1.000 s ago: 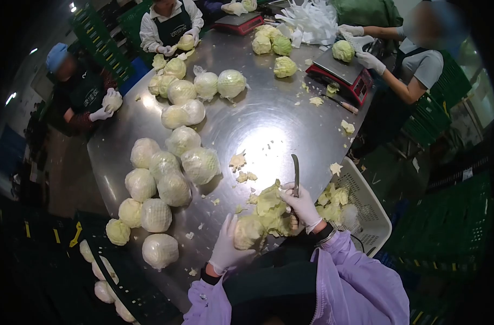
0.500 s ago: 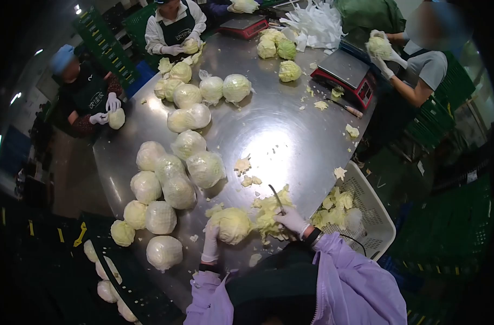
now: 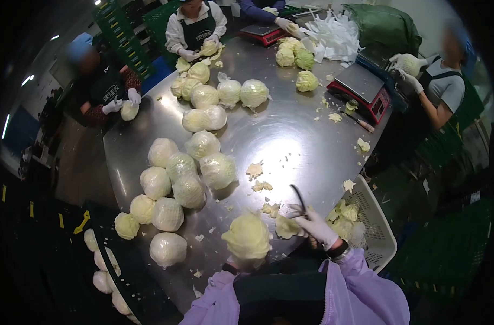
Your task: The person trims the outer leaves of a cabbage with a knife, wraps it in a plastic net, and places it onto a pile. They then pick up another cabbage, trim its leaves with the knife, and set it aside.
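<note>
A pale green cabbage (image 3: 246,235) is up close to my body, above the table's near edge. Under it is my gloved left hand (image 3: 251,264), closed on the head and mostly hidden by it. My gloved right hand (image 3: 317,227) grips a knife (image 3: 298,198) with a thin, dark, curved blade pointing up and away. Below that hand, a loose cabbage leaf (image 3: 286,227) overlaps the fingers in this view. Several wrapped cabbages (image 3: 218,170) stand to the left, and leaf scraps (image 3: 254,170) lie ahead of the blade.
A white perforated basket (image 3: 385,233) with leaves stands at the steel table's (image 3: 268,116) right edge. Red scales (image 3: 360,86), a second knife (image 3: 359,121) and white netting (image 3: 333,37) occupy the far side. Co-workers handle cabbages around the table. A dark crate (image 3: 108,281) holds more heads at lower left.
The cabbage has risen off the table toward me with my left hand. My right hand and knife have moved right, and the leaf pile there has largely gone. The view has shifted slightly.
</note>
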A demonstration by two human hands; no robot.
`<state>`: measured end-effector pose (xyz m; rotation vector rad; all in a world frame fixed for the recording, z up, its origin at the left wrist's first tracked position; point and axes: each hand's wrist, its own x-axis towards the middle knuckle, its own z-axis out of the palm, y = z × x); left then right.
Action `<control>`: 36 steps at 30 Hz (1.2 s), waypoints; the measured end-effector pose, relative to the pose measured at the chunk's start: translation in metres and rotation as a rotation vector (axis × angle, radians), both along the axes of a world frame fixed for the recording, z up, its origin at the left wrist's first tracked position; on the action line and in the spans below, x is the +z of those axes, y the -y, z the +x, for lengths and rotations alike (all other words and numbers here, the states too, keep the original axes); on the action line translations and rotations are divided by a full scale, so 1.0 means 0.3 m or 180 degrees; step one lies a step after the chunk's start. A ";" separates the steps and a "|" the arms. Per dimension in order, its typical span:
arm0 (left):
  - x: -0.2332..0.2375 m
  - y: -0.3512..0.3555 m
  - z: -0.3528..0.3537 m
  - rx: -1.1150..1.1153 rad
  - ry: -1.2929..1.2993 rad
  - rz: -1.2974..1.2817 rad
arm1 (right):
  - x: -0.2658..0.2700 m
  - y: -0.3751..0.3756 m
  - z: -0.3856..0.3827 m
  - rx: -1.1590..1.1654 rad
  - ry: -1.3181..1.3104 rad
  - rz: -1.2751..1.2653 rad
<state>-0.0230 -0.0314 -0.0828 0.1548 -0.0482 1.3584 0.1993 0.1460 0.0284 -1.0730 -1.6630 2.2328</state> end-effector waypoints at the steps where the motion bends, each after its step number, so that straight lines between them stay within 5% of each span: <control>1: 0.126 -0.024 0.038 -0.0428 0.0207 -0.0131 | 0.016 0.020 -0.049 0.0203 -0.0192 -0.0247; 2: 0.195 -0.039 0.060 -0.0843 0.0410 -0.0260 | 0.029 0.037 -0.089 0.0420 -0.0386 -0.0486; 3: 0.087 -0.036 0.037 -0.1240 0.0402 -0.0284 | 0.035 0.050 -0.128 0.0404 -0.0389 -0.0473; 6: 0.182 -0.017 0.087 -0.0863 0.0391 -0.0086 | 0.035 0.053 -0.191 0.0499 -0.0475 -0.0828; 8: 0.189 0.002 0.085 -0.0719 0.0319 -0.0097 | 0.035 0.015 -0.177 -0.0441 -0.1645 -0.1437; 10: 0.129 0.049 0.087 0.0200 -0.1607 -0.0883 | 0.056 -0.042 -0.122 -0.0858 -0.1927 -0.1256; 12: 0.175 0.008 0.091 0.0329 -0.1551 -0.1009 | 0.043 -0.095 -0.086 -0.0700 -0.0320 -0.0010; 14: 0.272 -0.044 0.074 0.0719 -0.1462 -0.1307 | -0.013 -0.059 -0.075 -0.0129 -0.0197 0.0506; 16: 0.327 -0.049 0.036 0.1236 -0.1308 -0.1660 | -0.064 0.038 -0.068 -0.0041 -0.0536 -0.0589; 17: 0.313 -0.047 0.031 0.1503 -0.1273 -0.1712 | -0.255 0.052 -0.020 0.0213 -0.0957 -0.1208; 18: 0.284 -0.056 0.028 0.1546 -0.2268 -0.1191 | -0.412 0.036 -0.011 0.0401 -0.1327 -0.1847; 19: 0.267 -0.053 0.016 0.1505 -0.3267 -0.0669 | -0.389 0.049 -0.071 0.0569 -0.1285 -0.1871; 21: 0.340 0.003 -0.034 0.1153 -0.3359 -0.0927 | -0.305 0.105 -0.177 -0.1093 -0.1213 -0.1998; 22: 0.385 0.034 -0.077 0.0658 -0.3433 -0.1118 | -0.300 0.080 -0.201 -0.0996 -0.1213 -0.1986; 23: 0.428 0.079 -0.151 0.1012 -0.4094 -0.0815 | -0.304 0.045 -0.213 -0.0762 -0.1497 -0.1909; 24: 0.467 0.142 -0.222 0.1095 -0.4068 -0.1168 | -0.302 0.010 -0.222 -0.0547 -0.1778 -0.1840; 25: 0.500 0.199 -0.302 0.1784 -0.4907 -0.1214 | -0.255 -0.033 -0.234 -0.0241 -0.1850 -0.1861; 26: 0.582 0.259 -0.344 0.2233 -0.3984 -0.1986 | -0.129 -0.021 -0.333 -0.1297 -0.1072 -0.1744; 27: 0.552 0.324 -0.417 0.3061 -0.3934 -0.2122 | -0.147 -0.065 -0.342 -0.1317 -0.1209 -0.1739; 30: 0.439 0.522 -0.674 0.4540 -0.5070 -0.3489 | -0.353 -0.323 -0.331 -0.1664 -0.1268 -0.1557; 31: 0.385 0.596 -0.756 0.4720 -0.5798 -0.4039 | -0.233 -0.302 -0.368 -0.1511 -0.1533 -0.1226; 32: 0.397 0.644 -0.801 0.4411 -0.6511 -0.4550 | -0.125 -0.261 -0.432 -0.2449 -0.1246 -0.1120; 34: 0.299 0.732 -0.924 0.3818 -0.7489 -0.5060 | -0.248 -0.376 -0.394 -0.1641 -0.0856 -0.1318; 36: 0.317 0.704 -0.968 0.2615 -0.7718 -0.5901 | -0.118 -0.240 -0.407 -0.0444 -0.0286 -0.0083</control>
